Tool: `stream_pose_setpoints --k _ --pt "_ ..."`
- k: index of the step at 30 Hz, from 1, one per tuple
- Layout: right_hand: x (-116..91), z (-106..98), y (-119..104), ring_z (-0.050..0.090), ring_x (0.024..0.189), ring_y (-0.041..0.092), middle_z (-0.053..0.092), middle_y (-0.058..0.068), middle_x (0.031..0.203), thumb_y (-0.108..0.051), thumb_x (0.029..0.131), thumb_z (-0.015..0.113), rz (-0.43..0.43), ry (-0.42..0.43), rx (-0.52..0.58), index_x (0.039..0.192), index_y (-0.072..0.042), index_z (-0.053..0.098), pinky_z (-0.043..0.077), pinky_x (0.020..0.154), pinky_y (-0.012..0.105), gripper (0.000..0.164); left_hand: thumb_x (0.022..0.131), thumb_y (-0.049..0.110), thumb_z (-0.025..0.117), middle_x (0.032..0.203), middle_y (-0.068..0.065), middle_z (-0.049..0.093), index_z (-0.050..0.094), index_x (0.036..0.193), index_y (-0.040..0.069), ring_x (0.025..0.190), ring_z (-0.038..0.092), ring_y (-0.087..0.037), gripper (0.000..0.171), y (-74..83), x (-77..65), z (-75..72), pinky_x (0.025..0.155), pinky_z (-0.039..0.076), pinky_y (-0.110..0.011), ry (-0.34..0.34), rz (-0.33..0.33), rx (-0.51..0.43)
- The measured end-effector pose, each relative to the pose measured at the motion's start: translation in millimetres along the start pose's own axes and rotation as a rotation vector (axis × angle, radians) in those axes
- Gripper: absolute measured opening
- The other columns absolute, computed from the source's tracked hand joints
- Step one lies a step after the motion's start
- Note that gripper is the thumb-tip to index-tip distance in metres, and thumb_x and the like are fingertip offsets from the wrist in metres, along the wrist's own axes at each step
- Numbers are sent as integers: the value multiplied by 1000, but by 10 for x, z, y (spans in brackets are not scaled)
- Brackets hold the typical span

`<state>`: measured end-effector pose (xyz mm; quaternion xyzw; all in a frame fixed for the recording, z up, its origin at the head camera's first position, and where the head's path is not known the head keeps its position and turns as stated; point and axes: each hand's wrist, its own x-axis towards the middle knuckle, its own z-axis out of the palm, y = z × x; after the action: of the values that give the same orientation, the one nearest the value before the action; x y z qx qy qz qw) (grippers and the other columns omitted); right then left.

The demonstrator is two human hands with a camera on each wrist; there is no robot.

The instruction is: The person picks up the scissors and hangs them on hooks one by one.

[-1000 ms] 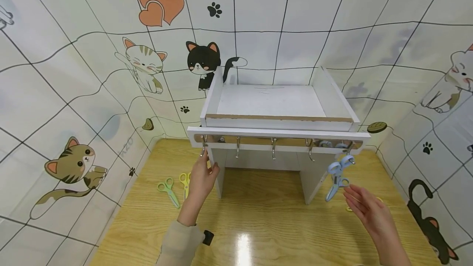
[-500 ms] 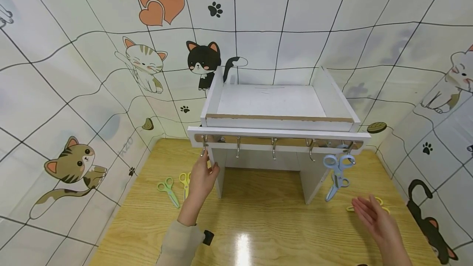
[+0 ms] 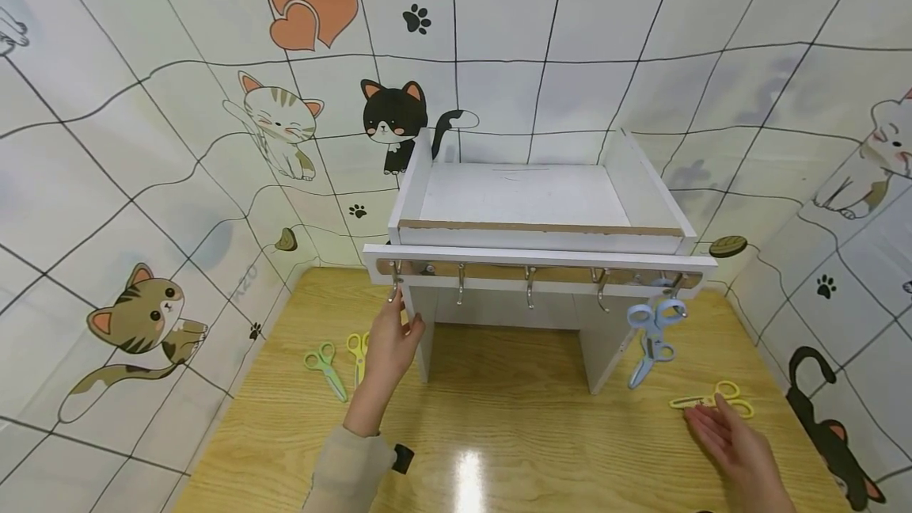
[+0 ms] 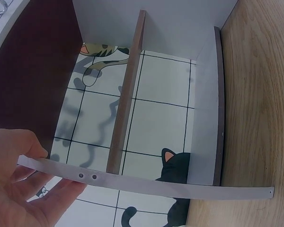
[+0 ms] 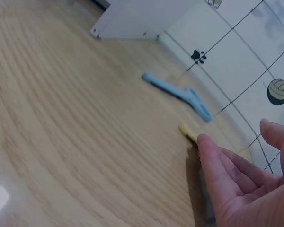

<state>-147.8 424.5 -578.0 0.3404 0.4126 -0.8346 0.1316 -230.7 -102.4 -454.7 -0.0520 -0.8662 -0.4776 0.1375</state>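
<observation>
Yellow scissors point(image 3: 707, 400): lying flat on the tabletop point(image 3: 513, 426) at the near right, loops toward the right, blades pointing left; the tip peeks past the fingers in the right wrist view.
Scissors' handling: probably light and stiff, smooth enough to slide if nudged—best taken by the loops or around the pivot, with the blades left free.
Right hand point(image 3: 737, 442): just beside the yellow scissors, palm turned inward; its grip is apart, fingers nearly straight and the thumb held off, nothing between them. Whether a fingertip touches the scissors is hard to tell.
Left hand point(image 3: 390, 347): its grip is clamped on the edge of the side panel point(image 4: 132, 183), thumb on one face and fingers on the other.
Green scissors point(image 3: 329, 374): on the tabletop left of the left hand, with a second yellow pair point(image 3: 358, 351) partly hidden behind that hand.
Blue scissors: one pair point(image 3: 654, 323) hangs at the rightmost hook; another point(image 5: 173, 90) lies on the tabletop near the wall.
White rack point(image 3: 541, 254): upright, metal hooks point(image 3: 530, 291) along its front rail, a shallow tray on top—likely rigid, steadiest held by a side panel.
Wall point(image 3: 499, 6): white, grid-lined, printed with cats.
</observation>
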Motion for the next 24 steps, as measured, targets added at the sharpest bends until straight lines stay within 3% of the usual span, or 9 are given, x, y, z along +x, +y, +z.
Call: stream_pose_setpoints --k 8,15,18,22,24 --pt "163 -75 -109 75 82 13 76 3 81 -37 96 62 -10 20 -156 77 -18 71 62 89 27 28 91 3 58 144 -30 49 36 151 -5 127 57 -44 64 -4 6 -9 88 62 -45 5 -3 16" --pt "249 -18 -208 75 73 11 75 1 74 -39 94 65 -23 102 -370 72 -14 72 64 75 22 34 92 6 56 146 -29 49 35 153 -1 128 56 -44 65 0 15 -18 88 62 -45 0 -2 28" --pt "295 17 -244 73 66 8 73 -2 69 -43 96 60 -58 155 -561 72 -10 71 63 66 20 42 93 5 56 147 -28 48 34 153 -1 129 55 -43 64 2 16 -19 89 62 -46 -6 -3 14" --pt "382 9 -279 68 58 7 68 -5 61 -52 93 56 -111 233 -912 73 -5 70 58 57 21 53 93 3 56 146 -28 49 35 152 -1 129 55 -43 63 9 5 -8 90 61 -48 -15 -8 -13" --pt "403 15 -279 67 56 7 67 -5 59 -53 91 58 -123 250 -1009 73 -4 69 57 55 23 53 93 2 56 147 -28 47 35 152 -2 130 54 -43 63 14 -3 -6 91 60 -49 -16 -13 -23"
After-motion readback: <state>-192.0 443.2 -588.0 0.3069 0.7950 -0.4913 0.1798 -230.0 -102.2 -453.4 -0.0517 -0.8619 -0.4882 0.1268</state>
